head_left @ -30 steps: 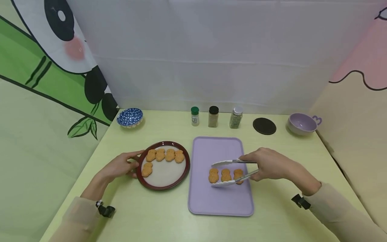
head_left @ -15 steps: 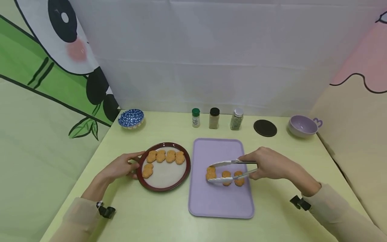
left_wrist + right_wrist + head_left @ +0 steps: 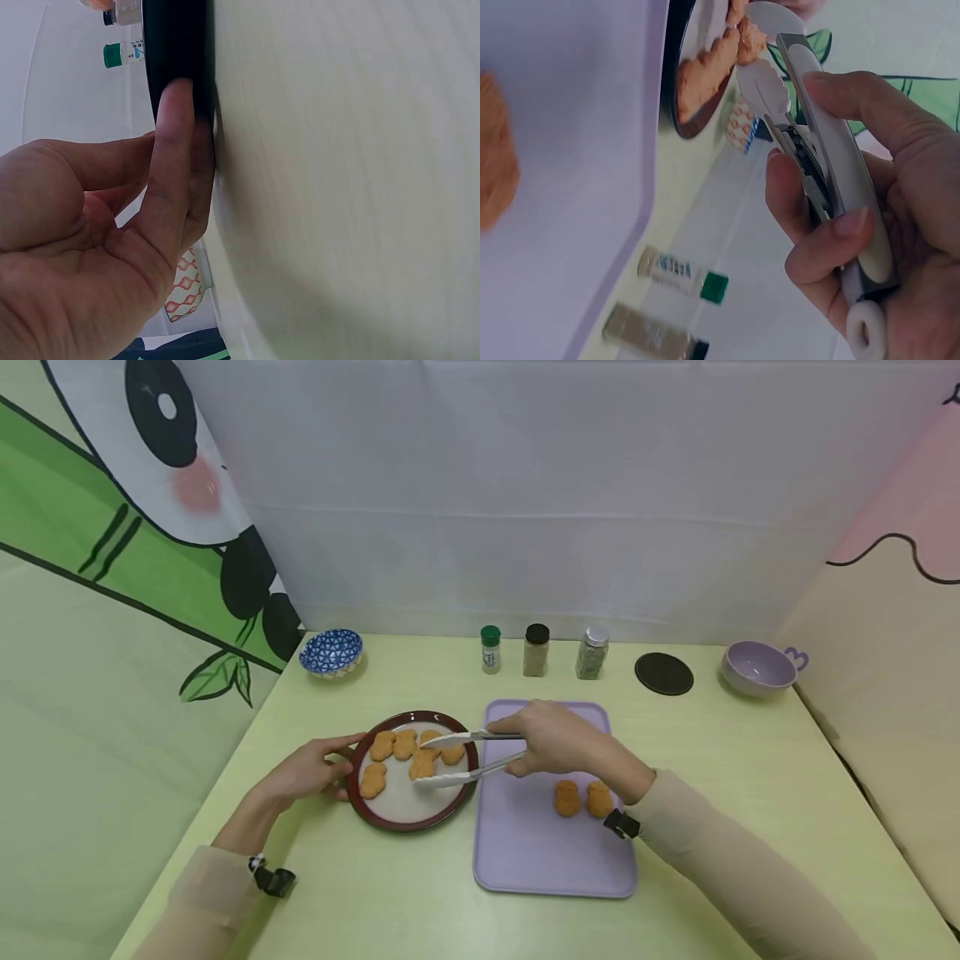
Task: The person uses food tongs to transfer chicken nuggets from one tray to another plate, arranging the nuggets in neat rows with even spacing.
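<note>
My left hand grips the left rim of a round plate with a brown border; in the left wrist view its fingers meet the plate's dark edge. Several golden-brown nuggets lie on the plate. In my right hand is a pair of tongs with pale tips, reaching leftward over the plate. Between those tips is another nugget, partly covering the ones behind it; whether it touches the plate I cannot tell. Two nuggets lie on the purple tray, below my right forearm.
Along the back stand a green-capped shaker, a black-capped jar and a silver-capped jar. A black disc and a purple cup are at the back right, a blue patterned bowl at the back left.
The tongs closed around the leftmost nugget on the tray. My right hand then carried it left over the plate. My left hand stays at the plate's rim.
</note>
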### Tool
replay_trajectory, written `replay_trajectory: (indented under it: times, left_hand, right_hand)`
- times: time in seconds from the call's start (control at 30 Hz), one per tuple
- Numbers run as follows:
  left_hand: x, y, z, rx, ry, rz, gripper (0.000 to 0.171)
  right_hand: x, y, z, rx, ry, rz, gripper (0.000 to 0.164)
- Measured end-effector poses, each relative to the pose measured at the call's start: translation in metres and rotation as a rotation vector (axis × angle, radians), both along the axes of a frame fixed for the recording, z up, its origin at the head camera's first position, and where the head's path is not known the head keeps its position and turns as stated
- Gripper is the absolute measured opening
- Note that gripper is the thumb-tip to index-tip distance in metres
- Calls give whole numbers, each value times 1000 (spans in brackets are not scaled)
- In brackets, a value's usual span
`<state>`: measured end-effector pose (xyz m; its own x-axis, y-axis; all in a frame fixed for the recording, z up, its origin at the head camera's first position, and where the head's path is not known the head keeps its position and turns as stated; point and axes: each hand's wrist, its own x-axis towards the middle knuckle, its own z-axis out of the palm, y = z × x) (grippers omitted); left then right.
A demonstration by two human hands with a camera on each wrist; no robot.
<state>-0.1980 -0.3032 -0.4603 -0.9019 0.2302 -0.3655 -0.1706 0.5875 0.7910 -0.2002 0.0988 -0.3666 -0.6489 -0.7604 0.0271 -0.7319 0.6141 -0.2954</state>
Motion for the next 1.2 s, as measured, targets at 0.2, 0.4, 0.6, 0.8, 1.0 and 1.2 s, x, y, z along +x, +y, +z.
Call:
replay_trajectory:
  times: [0.2,0.4,0.6,0.8,1.0,1.2]
  left_hand:
    - [-2,4,2,13,-6,0,54]
    - [-1,6,3,13,1,-1,54]
    - [-1,5,4,9,7,-6,53]
    - [-1,4,3,1,3,2,53]
    - [0,2,2,3,0,10,54]
    - [3,2,3,-12,-9,27,54]
  right_hand:
    - [-6,-29,-10,19,-29,14,56]
    - [-7,-39,-17,33,-53,-15,57]
    - [-4,-42,-18,34,-77,-13,59]
    - [-3,-45,-20,37,-106,-17,58]
    - [-3,-47,-21,29,-94,-14,61]
    - [12,-26,-1,6,-33,-22,64]
